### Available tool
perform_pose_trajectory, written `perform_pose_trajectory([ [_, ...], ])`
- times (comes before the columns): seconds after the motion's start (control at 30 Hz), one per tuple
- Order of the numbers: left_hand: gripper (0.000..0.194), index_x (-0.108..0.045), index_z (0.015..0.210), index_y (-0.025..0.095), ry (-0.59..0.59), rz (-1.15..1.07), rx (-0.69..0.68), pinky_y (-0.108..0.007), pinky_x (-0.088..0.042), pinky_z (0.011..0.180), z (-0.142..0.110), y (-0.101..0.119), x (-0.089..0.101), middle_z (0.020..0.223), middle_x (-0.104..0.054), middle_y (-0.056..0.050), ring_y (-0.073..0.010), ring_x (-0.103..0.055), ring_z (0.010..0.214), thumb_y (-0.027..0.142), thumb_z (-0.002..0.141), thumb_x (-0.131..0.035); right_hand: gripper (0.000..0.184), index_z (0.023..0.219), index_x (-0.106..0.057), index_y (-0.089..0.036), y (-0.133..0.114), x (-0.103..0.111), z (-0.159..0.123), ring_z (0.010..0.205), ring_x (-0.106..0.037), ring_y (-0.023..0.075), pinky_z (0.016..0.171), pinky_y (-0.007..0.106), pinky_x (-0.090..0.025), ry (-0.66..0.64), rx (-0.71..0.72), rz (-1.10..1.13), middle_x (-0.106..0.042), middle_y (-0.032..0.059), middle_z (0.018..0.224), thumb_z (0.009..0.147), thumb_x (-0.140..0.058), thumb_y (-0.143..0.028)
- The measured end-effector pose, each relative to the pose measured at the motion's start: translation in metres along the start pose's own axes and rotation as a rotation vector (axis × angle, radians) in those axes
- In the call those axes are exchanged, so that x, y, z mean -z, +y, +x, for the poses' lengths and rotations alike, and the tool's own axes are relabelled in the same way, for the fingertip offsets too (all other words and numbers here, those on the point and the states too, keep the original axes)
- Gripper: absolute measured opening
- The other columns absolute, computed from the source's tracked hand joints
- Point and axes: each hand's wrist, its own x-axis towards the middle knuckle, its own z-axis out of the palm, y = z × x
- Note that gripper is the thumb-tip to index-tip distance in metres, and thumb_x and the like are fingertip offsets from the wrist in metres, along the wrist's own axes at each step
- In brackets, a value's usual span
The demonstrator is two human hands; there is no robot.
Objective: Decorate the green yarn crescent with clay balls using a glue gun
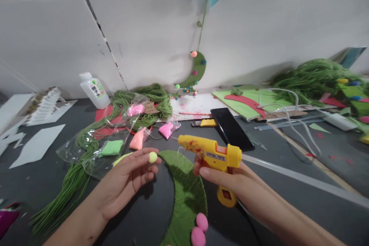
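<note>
My left hand [127, 180] pinches a small yellow-green clay ball [152, 157] between thumb and fingertips, just above the upper tip of a green yarn-wrapped crescent [187, 196] lying on the dark table. My right hand [227, 180] grips a yellow hot glue gun [211, 153], its nozzle pointing left toward the ball and a short gap from it. Two pink clay balls [200, 228] sit on the crescent's lower end.
Green yarn bundles [86, 142] and plastic bags with pink, orange and green clay [138, 138] lie at the left. A black phone [232, 128], a white glue bottle [95, 90], white cables [288, 115] and green and red foam sheets [248, 102] lie behind. A finished crescent [194, 71] hangs on the white wall.
</note>
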Motion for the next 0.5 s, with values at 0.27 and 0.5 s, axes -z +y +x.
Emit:
perform_pose_trajectory([
  [0.27,0.021,-0.071,0.089,0.013,-0.059,-0.043,0.028,-0.015,-0.057,0.064,-0.006,0.0,-0.003,0.082,-0.071,-0.005,-0.0097,-0.067,0.065,-0.001,0.076,-0.062,0.033,0.089,-0.074,-0.025,0.0,-0.004,-0.009,0.09,-0.067,0.027,0.084,0.039,-0.052,-0.032,-0.081,-0.079,-0.075,0.0054,0.091,0.07,-0.07,-0.052],
  [0.5,0.014,-0.07,0.086,0.013,-0.109,-0.012,0.007,-0.015,-0.055,0.061,-0.003,-0.001,-0.002,0.076,-0.067,-0.002,-0.0089,-0.064,0.063,0.008,0.072,-0.071,0.028,0.067,-0.073,-0.022,-0.005,-0.016,-0.014,0.075,-0.065,0.0227,0.075,0.032,-0.052,0.067,-0.101,0.012,-0.069,0.0011,0.066,0.062,-0.074,-0.05],
])
